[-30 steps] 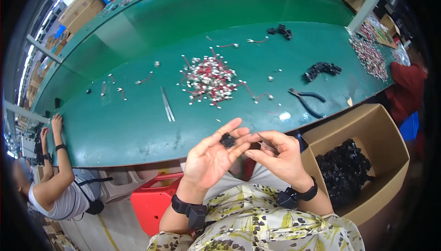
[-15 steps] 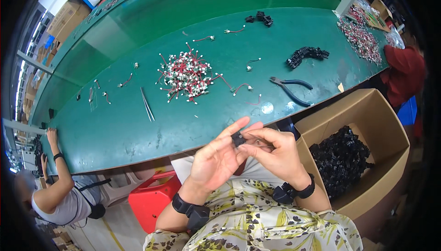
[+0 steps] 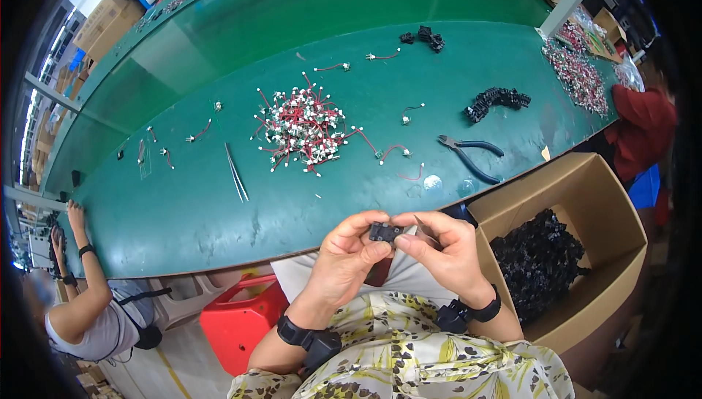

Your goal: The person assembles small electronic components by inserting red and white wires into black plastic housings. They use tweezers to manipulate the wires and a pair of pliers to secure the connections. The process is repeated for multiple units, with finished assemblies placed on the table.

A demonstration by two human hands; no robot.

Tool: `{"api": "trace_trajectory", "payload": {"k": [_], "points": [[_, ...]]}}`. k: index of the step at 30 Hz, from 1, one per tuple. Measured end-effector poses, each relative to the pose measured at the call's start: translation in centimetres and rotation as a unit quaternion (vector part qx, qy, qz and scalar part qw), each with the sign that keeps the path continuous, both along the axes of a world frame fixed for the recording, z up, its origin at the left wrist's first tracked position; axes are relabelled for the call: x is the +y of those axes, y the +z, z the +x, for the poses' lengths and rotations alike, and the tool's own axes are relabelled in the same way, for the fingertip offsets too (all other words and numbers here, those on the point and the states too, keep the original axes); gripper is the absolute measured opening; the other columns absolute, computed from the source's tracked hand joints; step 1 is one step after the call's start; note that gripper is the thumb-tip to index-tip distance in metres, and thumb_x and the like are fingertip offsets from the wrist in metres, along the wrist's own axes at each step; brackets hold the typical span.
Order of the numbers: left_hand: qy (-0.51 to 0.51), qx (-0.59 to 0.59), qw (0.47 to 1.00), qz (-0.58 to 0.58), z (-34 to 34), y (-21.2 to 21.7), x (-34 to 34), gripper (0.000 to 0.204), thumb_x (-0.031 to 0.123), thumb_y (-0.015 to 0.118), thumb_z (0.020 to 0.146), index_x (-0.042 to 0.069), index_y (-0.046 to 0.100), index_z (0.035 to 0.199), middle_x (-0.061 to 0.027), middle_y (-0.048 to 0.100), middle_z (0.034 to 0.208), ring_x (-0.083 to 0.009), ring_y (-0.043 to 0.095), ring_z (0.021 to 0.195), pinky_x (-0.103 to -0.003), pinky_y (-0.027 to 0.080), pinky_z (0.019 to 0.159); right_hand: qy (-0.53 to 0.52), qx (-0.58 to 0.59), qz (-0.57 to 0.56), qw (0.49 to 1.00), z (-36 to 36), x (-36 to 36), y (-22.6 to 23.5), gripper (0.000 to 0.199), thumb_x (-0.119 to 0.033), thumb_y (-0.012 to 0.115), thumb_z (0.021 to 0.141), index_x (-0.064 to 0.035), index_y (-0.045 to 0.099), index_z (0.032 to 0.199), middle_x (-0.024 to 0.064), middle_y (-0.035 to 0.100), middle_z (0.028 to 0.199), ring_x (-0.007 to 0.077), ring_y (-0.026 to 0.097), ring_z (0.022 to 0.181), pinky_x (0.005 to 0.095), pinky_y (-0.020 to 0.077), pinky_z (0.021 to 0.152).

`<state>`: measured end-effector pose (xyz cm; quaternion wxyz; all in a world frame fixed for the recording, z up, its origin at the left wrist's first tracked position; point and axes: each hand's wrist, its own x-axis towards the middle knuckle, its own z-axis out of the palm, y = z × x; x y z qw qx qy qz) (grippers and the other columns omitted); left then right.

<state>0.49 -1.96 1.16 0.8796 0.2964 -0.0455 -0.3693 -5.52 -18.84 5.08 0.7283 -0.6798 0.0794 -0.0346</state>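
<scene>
A small black plastic part (image 3: 385, 232) with little square openings is pinched between both hands, in front of the table's near edge. My left hand (image 3: 344, 261) is closed on its left end, thumb below and fingers above. With thumb and index finger, my right hand (image 3: 447, 254) grips the right end. A thin, pointed, greyish tool (image 3: 426, 232), perhaps tweezers, sticks out from the right fingers; most of it is hidden. On the green table (image 3: 285, 216) beyond lie a heap of red-wired white connectors (image 3: 301, 127), metal tweezers (image 3: 236, 172) and pliers (image 3: 472, 156) with dark blue handles.
A cardboard box (image 3: 585, 308) of black plastic parts stands at my right. A row of black parts (image 3: 497, 102) and another wire heap (image 3: 578, 77) lie at the table's right. A red stool (image 3: 241, 326) is left of me. People sit at both sides.
My left fingers have gone from stretched out to curled round the black part. It now sits level between both hands, more plainly in sight. The view has shifted slightly.
</scene>
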Motion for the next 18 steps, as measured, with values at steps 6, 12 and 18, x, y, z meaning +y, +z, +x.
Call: {"api": "trace_trajectory", "payload": {"k": [6, 12, 18], "points": [[-0.001, -0.019, 0.998, 0.053, 1.2, 0.5, 0.6, 0.035, -0.001, 0.062, 0.090, 0.009, 0.057, 0.123, -0.0123, 0.055, 0.123, -0.0204, 0.063, 0.088, -0.032, 0.055, 0.079, -0.091, -0.004, -0.240, 0.966, 2.2, -3.9, 0.1, 0.025, -0.003, 0.074, 0.081, 0.0003, 0.068, 0.105, 0.0042, 0.066, 0.080, 0.0067, 0.056, 0.065, 0.0234, 0.0454, 0.057], [0.024, 0.059, 0.998, 0.005, 1.8, 1.0, 0.6, 0.020, 0.004, 0.059, 0.093, 0.004, 0.058, 0.113, -0.0149, 0.053, 0.122, -0.0281, 0.065, 0.099, -0.037, 0.058, 0.087, 0.020, -0.073, -0.475, 0.877, 5.8, -6.7, 2.0, 0.023, -0.009, 0.074, 0.077, -0.0078, 0.069, 0.100, 0.0085, 0.061, 0.081, 0.0272, 0.063, 0.068, 0.0374, 0.0503, 0.060], [0.009, 0.050, 0.998, 0.023, 2.2, 1.5, 0.2, 0.033, 0.003, 0.065, 0.089, 0.001, 0.054, 0.120, -0.0142, 0.052, 0.127, -0.0271, 0.063, 0.107, -0.037, 0.056, 0.091, 0.160, -0.093, -0.546, 0.817, 7.8, -7.2, 3.7, 0.022, -0.015, 0.073, 0.079, -0.0085, 0.069, 0.099, 0.0088, 0.060, 0.083, 0.0310, 0.063, 0.072, 0.0403, 0.0502, 0.060]]}}
